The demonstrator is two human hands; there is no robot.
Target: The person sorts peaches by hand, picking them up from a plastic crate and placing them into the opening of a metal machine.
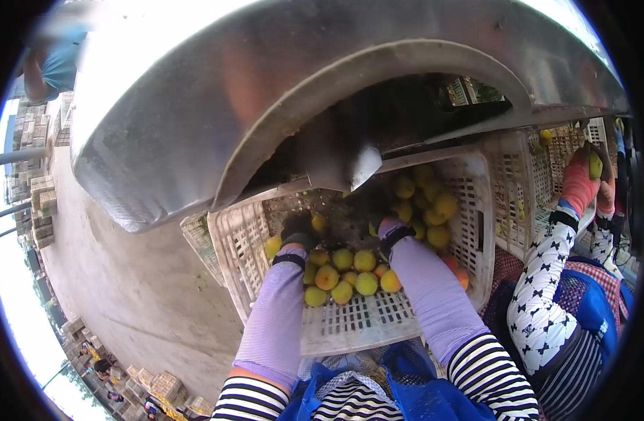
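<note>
White crate point(364, 319) holds fruit point(364, 261) around left hand point(299, 230) and right hand point(382, 226)

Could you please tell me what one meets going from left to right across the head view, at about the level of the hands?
Stacked boxes → concrete floor → left wall of the white crate → left hand → right hand → yellow fruit heaped at the crate's right side → co-worker's pink-gloved hand.
</note>
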